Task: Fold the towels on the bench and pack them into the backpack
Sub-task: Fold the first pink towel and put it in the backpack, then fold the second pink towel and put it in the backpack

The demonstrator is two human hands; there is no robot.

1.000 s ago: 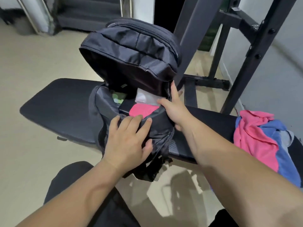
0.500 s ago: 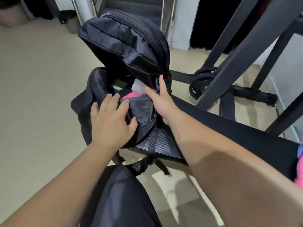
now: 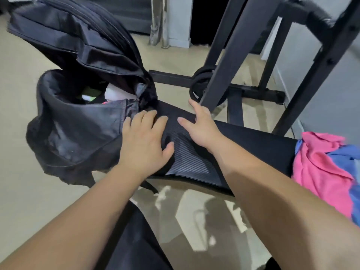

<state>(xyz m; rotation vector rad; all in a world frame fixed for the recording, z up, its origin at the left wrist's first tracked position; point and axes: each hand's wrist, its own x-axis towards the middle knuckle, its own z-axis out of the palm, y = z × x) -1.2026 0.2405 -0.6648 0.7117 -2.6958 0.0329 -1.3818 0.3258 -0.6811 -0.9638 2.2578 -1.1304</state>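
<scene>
the backpack (image 3: 81, 121) sits at the left end of the table (image 3: 253, 141) with a good part of its body hanging out past the edge over the floor (image 3: 23, 191). its main compartment gapes open, the top flap (image 3: 74, 39) thrown back and up, and inside i can make out a sliver of pink towel (image 3: 106, 102) near the zip, something white and something green behind it.

the left hand (image 3: 145, 140) lies flat with fingers spread on the backpack's near wall where it meets the table, gripping nothing. the right hand (image 3: 200, 125) is open too, fingers apart, resting on the ribbed table surface just beside the bag and holding nothing. the rest of the towels (image 3: 327, 168), a loose pink and blue heap, sit unfolded at the right end of the table, well apart from both hands.

the main risk, as i judge it, is the bag itself. so much of it overhangs that if the left hand lifts away it could tip or slide off onto the floor and spill what is packed. the open mouth leans outward, which would help things fall out.

a second risk is that the soft wall sags over the opening and blocks the next towel.

also the heap lies near the table's far right end, so a careless grab of 1 towel could drag the other off.
</scene>
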